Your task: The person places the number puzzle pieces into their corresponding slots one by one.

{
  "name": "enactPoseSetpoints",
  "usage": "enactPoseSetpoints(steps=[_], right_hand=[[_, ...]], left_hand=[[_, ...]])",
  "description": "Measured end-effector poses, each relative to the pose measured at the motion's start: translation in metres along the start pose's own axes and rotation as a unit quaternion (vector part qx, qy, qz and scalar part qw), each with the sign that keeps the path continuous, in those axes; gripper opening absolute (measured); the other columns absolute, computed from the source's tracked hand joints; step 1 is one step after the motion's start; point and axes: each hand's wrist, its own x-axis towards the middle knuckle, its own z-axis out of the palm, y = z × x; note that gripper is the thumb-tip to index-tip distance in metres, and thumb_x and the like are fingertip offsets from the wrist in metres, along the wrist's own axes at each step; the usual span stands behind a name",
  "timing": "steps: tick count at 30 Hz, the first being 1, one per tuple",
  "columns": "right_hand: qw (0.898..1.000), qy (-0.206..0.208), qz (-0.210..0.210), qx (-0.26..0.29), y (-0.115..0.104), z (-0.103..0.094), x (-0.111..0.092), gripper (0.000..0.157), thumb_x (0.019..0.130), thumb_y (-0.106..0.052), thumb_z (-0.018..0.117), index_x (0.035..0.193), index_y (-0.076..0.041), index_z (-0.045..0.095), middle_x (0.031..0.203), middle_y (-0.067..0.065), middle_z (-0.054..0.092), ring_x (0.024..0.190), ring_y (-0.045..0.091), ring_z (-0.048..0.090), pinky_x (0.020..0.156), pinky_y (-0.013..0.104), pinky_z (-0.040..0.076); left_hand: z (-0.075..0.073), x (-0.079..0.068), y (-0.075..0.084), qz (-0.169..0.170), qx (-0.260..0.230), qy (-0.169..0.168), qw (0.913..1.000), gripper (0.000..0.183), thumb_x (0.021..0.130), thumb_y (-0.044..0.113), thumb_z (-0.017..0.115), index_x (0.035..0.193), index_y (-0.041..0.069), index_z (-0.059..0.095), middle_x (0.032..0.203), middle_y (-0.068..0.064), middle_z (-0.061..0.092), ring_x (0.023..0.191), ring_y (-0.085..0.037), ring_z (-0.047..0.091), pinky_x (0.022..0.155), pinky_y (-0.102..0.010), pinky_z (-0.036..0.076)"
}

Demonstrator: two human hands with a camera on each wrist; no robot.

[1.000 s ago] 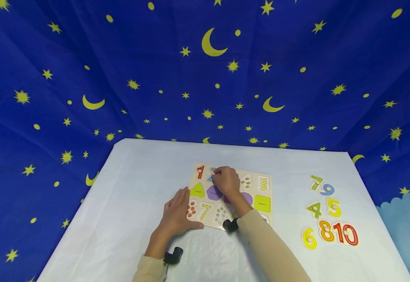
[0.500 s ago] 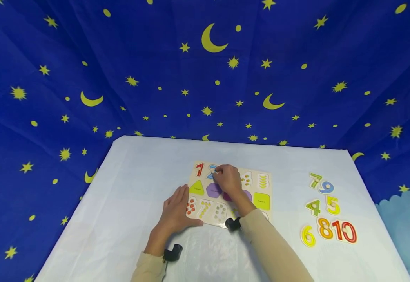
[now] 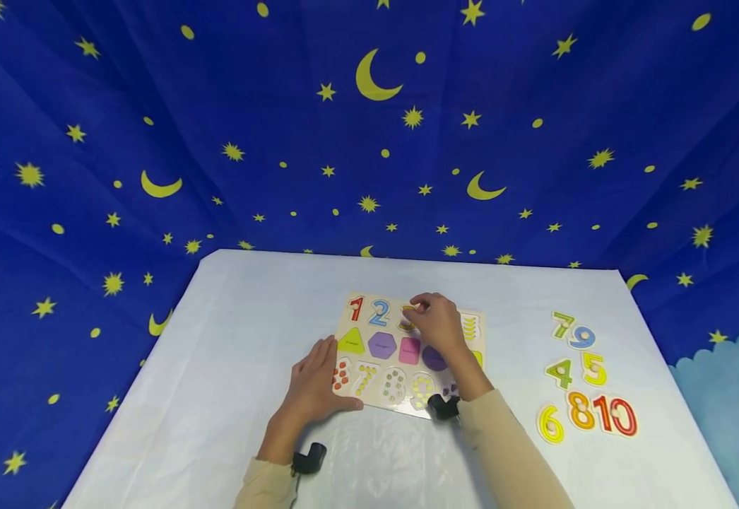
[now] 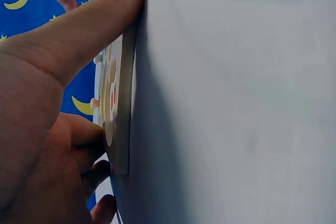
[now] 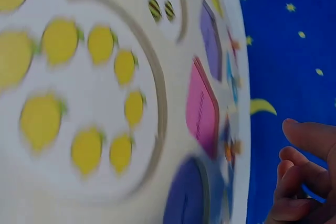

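Note:
A wooden number puzzle board (image 3: 366, 318) lies on the table, with the red 1 (image 3: 356, 308) and blue 2 (image 3: 379, 312) in its top row. My left hand (image 3: 312, 382) holds its near left corner, fingers along the left side and thumb at the front edge. Over the top row, my right hand (image 3: 439, 322) is at the number 3 (image 3: 406, 319), partly covering it. In the right wrist view, the right fingers (image 5: 310, 135) are loosely bent, apart from the knobs, holding nothing. Shape pieces fill the middle row, including a pink one (image 5: 202, 108).
Loose number pieces lie to the right: a green 7 (image 3: 562, 324), blue 9 (image 3: 582, 337), green 4 (image 3: 559, 373), yellow 5 (image 3: 594, 368), yellow 6 (image 3: 550, 424), orange 8 (image 3: 581, 411) and red 10 (image 3: 615, 416). A starry blue cloth (image 3: 318, 127) hangs behind the table.
My right hand has moved right along the top row, from the blue 2 to the 3, leaving the 2 in full view. My left hand has stayed at the board's corner.

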Motion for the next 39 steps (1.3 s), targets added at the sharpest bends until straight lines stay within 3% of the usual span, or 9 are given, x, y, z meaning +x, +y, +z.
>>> enactPoseSetpoints(steps=[7,15,25,33,39], right_hand=[[1.0,-0.001,0.018,-0.009,0.015,-0.022,-0.009,0.033,0.083,-0.032,0.074,0.104,-0.007,0.073,0.082,0.002,0.06,0.067,0.019,0.053,0.06,0.034,0.041],[0.997,0.0,0.071,-0.006,0.027,-0.034,-0.019,0.032,0.082,-0.033,0.074,0.103,-0.009,0.073,0.081,0.003,0.06,0.068,0.02,0.052,0.06,0.033,0.041],[0.998,0.01,0.067,-0.01,0.045,-0.055,-0.032,0.032,0.083,-0.031,0.073,0.104,-0.006,0.073,0.08,0.003,0.063,0.066,0.021,0.051,0.062,0.034,0.038],[0.995,0.011,0.101,-0.019,0.06,-0.072,-0.048,0.034,0.084,-0.03,0.072,0.107,-0.005,0.072,0.083,0.006,0.061,0.071,0.022,0.05,0.062,0.033,0.039],[0.995,0.018,0.097,-0.023,0.068,-0.081,-0.054,0.032,0.084,-0.03,0.072,0.106,-0.005,0.072,0.082,0.005,0.062,0.067,0.02,0.05,0.059,0.031,0.04]], left_hand=[[0.001,-0.002,-0.001,-0.001,0.001,0.003,1.0,0.129,0.058,0.058,0.084,0.152,0.001,0.017,0.158,-0.012,0.017,0.144,-0.028,0.012,0.105,-0.051,0.021],[0.001,-0.006,0.0,0.0,-0.005,0.006,1.0,0.128,0.057,0.056,0.086,0.151,-0.001,0.02,0.157,-0.014,0.019,0.143,-0.031,0.015,0.105,-0.053,0.021],[0.001,-0.005,-0.001,-0.003,-0.005,0.002,1.0,0.128,0.06,0.057,0.084,0.152,-0.001,0.017,0.158,-0.014,0.017,0.144,-0.03,0.012,0.106,-0.051,0.02],[0.003,-0.002,0.002,0.008,-0.003,-0.002,1.0,0.129,0.06,0.061,0.082,0.152,-0.001,0.016,0.158,-0.014,0.016,0.144,-0.03,0.012,0.107,-0.051,0.019],[0.001,-0.001,0.002,0.004,-0.002,-0.001,1.0,0.129,0.06,0.059,0.083,0.152,-0.001,0.016,0.158,-0.014,0.016,0.144,-0.029,0.012,0.107,-0.051,0.018]])
